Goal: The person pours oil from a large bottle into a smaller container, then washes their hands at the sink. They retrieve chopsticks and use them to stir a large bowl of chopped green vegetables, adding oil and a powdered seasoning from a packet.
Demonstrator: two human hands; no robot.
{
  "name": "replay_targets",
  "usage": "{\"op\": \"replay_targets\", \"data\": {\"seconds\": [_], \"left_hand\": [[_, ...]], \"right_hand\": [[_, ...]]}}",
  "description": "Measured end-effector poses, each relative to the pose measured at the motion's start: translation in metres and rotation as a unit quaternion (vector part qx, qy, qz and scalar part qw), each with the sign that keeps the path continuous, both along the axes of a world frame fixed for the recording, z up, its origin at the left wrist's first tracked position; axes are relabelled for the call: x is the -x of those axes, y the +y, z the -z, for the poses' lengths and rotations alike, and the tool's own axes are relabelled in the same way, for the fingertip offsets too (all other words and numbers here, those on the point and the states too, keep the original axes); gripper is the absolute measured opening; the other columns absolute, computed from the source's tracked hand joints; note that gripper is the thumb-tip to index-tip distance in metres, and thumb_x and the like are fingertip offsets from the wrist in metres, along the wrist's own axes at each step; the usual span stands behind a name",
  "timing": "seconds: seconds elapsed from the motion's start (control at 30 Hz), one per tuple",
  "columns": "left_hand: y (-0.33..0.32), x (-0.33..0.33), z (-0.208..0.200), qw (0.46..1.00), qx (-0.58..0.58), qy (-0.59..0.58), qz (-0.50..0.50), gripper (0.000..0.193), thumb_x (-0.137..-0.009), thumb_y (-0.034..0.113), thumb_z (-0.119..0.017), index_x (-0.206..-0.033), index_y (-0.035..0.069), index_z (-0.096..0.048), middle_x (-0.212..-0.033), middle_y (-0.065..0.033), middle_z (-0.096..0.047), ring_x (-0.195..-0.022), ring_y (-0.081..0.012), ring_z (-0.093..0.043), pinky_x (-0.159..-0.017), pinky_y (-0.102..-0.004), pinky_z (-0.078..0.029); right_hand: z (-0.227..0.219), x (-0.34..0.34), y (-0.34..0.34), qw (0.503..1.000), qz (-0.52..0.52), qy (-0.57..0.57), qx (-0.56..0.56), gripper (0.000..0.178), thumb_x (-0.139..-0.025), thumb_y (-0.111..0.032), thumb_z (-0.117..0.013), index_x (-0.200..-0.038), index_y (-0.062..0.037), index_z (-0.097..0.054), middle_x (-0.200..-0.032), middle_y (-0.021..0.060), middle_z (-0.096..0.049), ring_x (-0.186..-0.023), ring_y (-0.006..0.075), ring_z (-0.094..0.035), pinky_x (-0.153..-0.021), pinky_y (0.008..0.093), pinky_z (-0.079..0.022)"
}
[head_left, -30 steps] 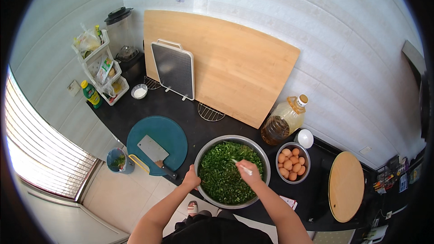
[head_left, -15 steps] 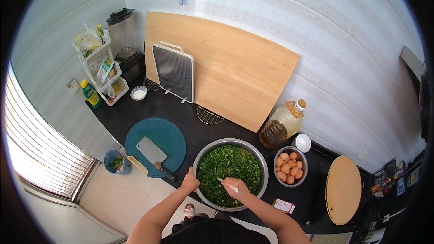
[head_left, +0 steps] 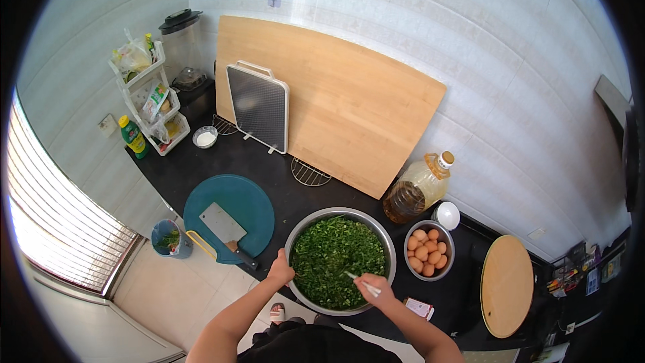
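A large steel bowl [head_left: 388,249] full of chopped green leaves [head_left: 339,249] stands at the counter's front edge. My left hand [head_left: 281,270] grips its left rim, thumb up along the side and the other fingers partly hidden. Over the bowl's lower right part, my right hand [head_left: 377,290] is closed around slim white chopsticks [head_left: 366,286], whose tips reach down into the greens. Left of the bowl, a cleaver [head_left: 224,224] with a dark handle lies on a round teal cutting board [head_left: 259,195].
Right of the bowl are a steel bowl of brown eggs [head_left: 427,253], a small red-and-white packet [head_left: 419,308] and a round wooden board [head_left: 507,286]. Behind stand an oil jug [head_left: 413,188], white bowls [head_left: 446,215] and a large leaning wooden board [head_left: 349,107]. A bin [head_left: 171,238] stands lower left.
My right hand has shifted right and slightly down with the chopsticks, whose tips have moved right through the greens. My left hand stays on the rim. The whole view has shifted slightly.
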State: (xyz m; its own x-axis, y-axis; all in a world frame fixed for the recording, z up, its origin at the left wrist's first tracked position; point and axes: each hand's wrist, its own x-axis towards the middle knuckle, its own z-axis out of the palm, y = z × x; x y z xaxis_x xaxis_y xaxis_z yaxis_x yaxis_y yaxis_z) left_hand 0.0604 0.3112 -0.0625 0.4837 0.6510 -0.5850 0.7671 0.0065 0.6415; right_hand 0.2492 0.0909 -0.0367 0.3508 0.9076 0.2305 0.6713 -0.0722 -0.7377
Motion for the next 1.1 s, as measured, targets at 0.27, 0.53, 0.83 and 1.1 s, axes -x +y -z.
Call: {"op": "replay_targets", "data": {"seconds": [0.27, 0.53, 0.83, 1.1], "left_hand": [[-0.002, 0.004, -0.005, 1.0, -0.006, -0.012, -0.009, 0.071, -0.075, -0.003, -0.049, -0.136, 0.006, -0.014, -0.104, -0.0293, -0.056, -0.08, -0.0397, -0.062, -0.045, -0.0404, -0.053], [-0.003, 0.003, -0.004, 0.999, -0.03, 0.001, 0.017, 0.069, -0.079, -0.001, -0.05, -0.136, 0.003, -0.012, -0.1, -0.0316, -0.055, -0.074, -0.039, -0.062, -0.047, -0.0403, -0.052], [-0.004, 0.003, 0.007, 0.998, -0.049, 0.001, 0.025, 0.07, -0.079, 0.001, -0.051, -0.137, 0.003, -0.013, -0.102, -0.0318, -0.055, -0.084, -0.0399, -0.061, -0.055, -0.0426, -0.054], [-0.005, 0.005, 0.01, 0.999, -0.038, -0.021, 0.006, 0.07, -0.078, 0.002, -0.053, -0.136, 0.006, -0.014, -0.1, -0.03, -0.057, -0.08, -0.0393, -0.062, -0.049, -0.0405, -0.053]], "right_hand": [[-0.041, -0.051, 0.059, 0.994, 0.094, 0.046, -0.008, 0.011, -0.083, -0.013, -0.062, -0.085, -0.0033, -0.066, -0.067, 0.0049, -0.062, -0.057, 0.0099, -0.056, -0.052, 0.0239, -0.043], [0.021, -0.05, 0.051, 0.967, 0.185, 0.173, 0.01, 0.013, -0.081, -0.012, -0.061, -0.073, -0.0021, -0.064, -0.065, 0.0048, -0.062, -0.058, 0.0103, -0.056, -0.052, 0.0245, -0.042], [0.0, 0.031, 0.025, 0.986, 0.013, 0.166, 0.006, 0.01, -0.082, -0.011, -0.062, -0.083, -0.0011, -0.064, -0.07, 0.0073, -0.06, -0.061, 0.0142, -0.057, -0.054, 0.0271, -0.044], [0.015, -0.023, 0.092, 0.99, 0.06, 0.12, -0.044, 0.01, -0.083, -0.012, -0.06, -0.084, -0.0021, -0.064, -0.071, 0.0073, -0.06, -0.063, 0.0144, -0.055, -0.058, 0.0265, -0.044]]}}
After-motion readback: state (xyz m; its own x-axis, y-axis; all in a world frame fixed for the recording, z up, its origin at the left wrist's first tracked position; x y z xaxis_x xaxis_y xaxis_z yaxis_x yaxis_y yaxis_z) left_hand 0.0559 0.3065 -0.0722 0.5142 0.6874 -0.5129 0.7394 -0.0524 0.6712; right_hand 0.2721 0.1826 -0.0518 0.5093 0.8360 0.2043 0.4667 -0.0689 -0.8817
